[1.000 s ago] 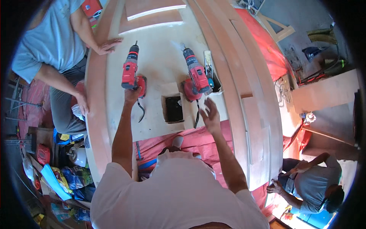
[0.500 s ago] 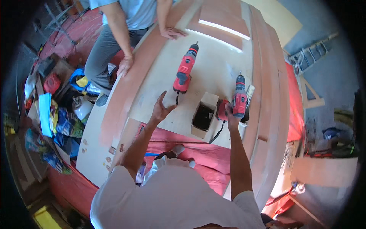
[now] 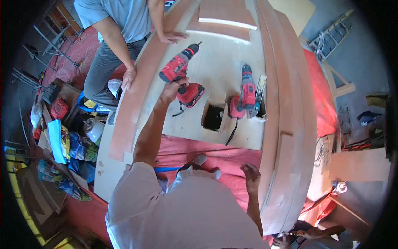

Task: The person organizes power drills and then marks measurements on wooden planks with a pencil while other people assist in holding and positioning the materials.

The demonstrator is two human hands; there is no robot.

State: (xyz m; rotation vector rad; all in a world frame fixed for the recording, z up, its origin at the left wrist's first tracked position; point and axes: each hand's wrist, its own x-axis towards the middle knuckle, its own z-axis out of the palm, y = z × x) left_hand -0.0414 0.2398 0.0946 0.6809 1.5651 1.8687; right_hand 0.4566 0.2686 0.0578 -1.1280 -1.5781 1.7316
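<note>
A red and black cordless drill is lifted off the pale board, its bit pointing away to the upper right. My left hand is wrapped round its handle, and a wrist strap dangles below its battery. A second red drill lies on the board to the right, its black strap trailing toward me. Between the two drills stands an open cardboard box with dark contents I cannot make out. My right hand is near my body over the red floor cover, away from both drills, its fingers loosely bent and holding nothing.
A person opposite on the left rests both hands on the pale board. Wooden panels lie at its far end. Bags and tools clutter the floor left, with a white container. Another person's hands show lower right.
My left hand has taken hold of the left drill and tilted it, with its body now to the left. My right hand has let go of the right drill and drawn back toward me.
</note>
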